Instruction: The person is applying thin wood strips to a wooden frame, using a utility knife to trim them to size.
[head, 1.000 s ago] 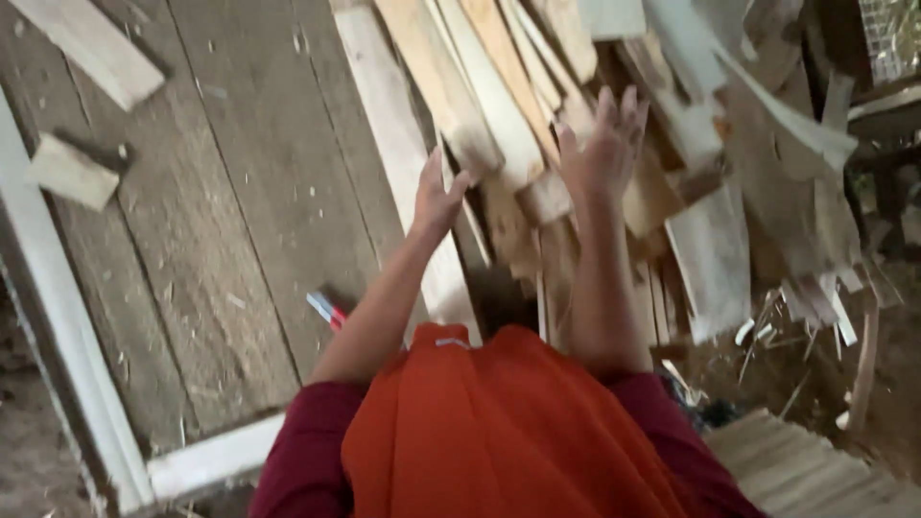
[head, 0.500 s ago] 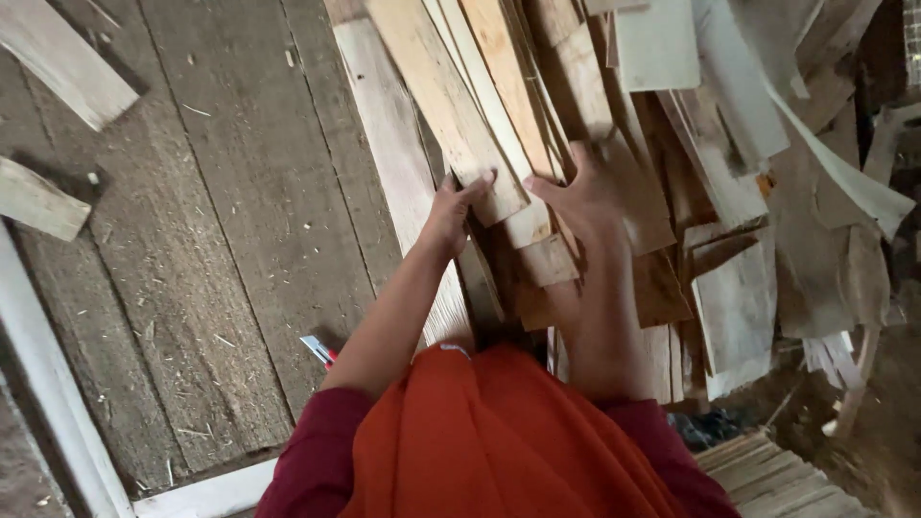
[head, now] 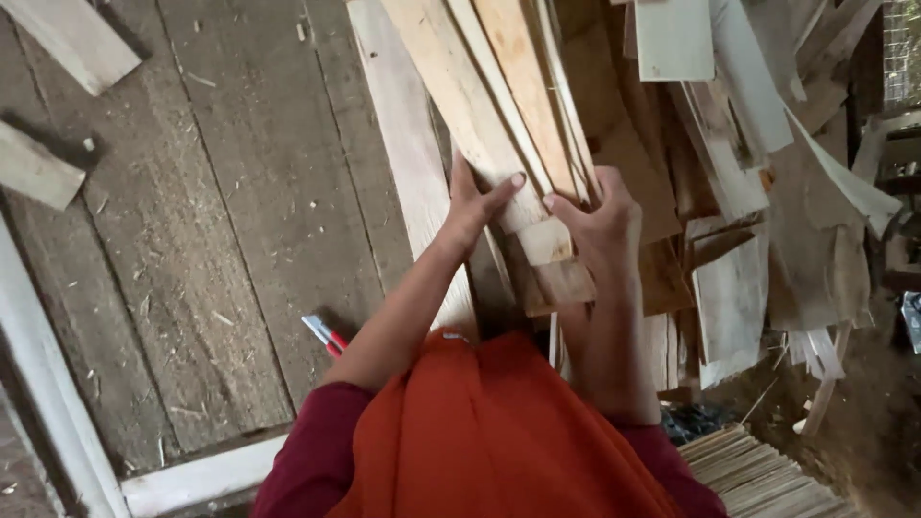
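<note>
A pile of long pale wooden slats [head: 499, 105] runs from the top of the view down toward me. My left hand [head: 477, 203] grips the near end of one slat from the left side, thumb laid across its top. My right hand [head: 600, 225] closes over the same bundle of slats from the right, fingers curled around their edges. Both forearms reach up from my dark red sleeves and an orange cloth [head: 489, 432] on my lap.
Grey floorboards [head: 240, 211] fill the left half, with loose offcuts [head: 38, 168] lying on them. A red-and-white pen-like object [head: 324, 336] lies by my left elbow. More scrap boards [head: 748, 192] are heaped at right, and a stack of thin sticks [head: 758, 475] sits at bottom right.
Both hands were open and reaching toward the pile a second ago; they have since closed around the ends of the slats. The view has shifted nearer to the pile.
</note>
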